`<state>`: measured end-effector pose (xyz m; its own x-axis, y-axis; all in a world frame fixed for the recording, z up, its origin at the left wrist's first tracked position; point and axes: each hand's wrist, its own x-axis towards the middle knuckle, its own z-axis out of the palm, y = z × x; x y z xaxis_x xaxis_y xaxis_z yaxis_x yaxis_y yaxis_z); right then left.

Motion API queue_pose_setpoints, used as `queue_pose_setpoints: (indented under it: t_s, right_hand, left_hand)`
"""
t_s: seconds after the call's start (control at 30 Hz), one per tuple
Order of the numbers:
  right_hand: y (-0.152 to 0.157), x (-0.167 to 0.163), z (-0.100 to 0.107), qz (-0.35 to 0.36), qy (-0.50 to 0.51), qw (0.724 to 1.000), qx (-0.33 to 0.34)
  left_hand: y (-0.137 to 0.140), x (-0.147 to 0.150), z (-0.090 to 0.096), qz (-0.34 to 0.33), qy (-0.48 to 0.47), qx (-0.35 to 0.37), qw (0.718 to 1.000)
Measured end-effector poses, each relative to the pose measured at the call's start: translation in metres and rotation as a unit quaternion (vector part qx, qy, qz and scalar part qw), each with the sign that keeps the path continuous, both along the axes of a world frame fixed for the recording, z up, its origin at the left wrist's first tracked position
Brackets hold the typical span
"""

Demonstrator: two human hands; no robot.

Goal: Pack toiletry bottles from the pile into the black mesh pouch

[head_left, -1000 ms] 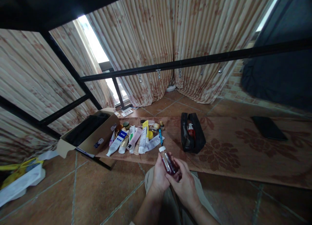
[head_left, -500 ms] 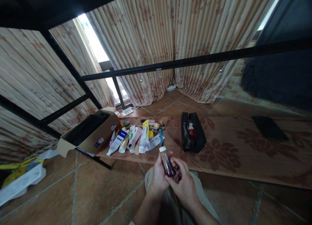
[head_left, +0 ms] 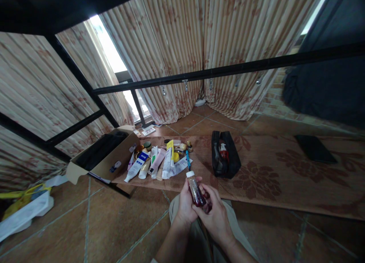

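Above my lap, a small clear bottle point(head_left: 196, 190) with a white cap and dark red contents leans to the left. My left hand point(head_left: 185, 204) is wrapped round it from the left side. From the right, my right hand point(head_left: 215, 211) closes in with bent fingers against the bottle's lower part. Something dark red and shiny shows between the right fingers; I cannot tell whether it is part of this bottle or a second item. Beyond my hands stands an unzipped black pouch point(head_left: 234, 162) with a red pump bottle point(head_left: 224, 152) inside.
Several tubes, such as a white and blue tube point(head_left: 137, 167), and small jars lie on the patterned mat point(head_left: 262, 179) left of the pouch. A cardboard box point(head_left: 122, 156) holds dark cloth. A black tablet-like slab point(head_left: 315, 149) lies right. A black metal bar point(head_left: 205, 73) crosses ahead.
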<state>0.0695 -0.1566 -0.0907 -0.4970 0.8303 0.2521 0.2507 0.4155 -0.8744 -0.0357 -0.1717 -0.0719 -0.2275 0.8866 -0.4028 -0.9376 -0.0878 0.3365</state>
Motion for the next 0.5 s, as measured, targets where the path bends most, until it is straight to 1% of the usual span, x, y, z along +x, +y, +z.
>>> queue_pose_setpoints:
  t_s: [0.17, 0.33, 0.5]
  right_hand:
    - [-0.0004, 0.0003, 0.0008, 0.005, 0.0, 1.0, -0.012]
    - [-0.0005, 0.0004, 0.001, 0.002, 0.001, 1.0, -0.01]
    - [-0.0003, -0.0002, 0.0, -0.002, -0.003, 1.0, -0.014]
  left_hand:
    - [-0.0002, 0.0, 0.0006, -0.006, -0.006, 0.005, 1.0]
    - [-0.0004, -0.0002, -0.0008, -0.009, -0.008, 0.002, 1.0]
    - [0.0006, 0.0001, 0.0004, -0.001, -0.01, 0.0, 1.0]
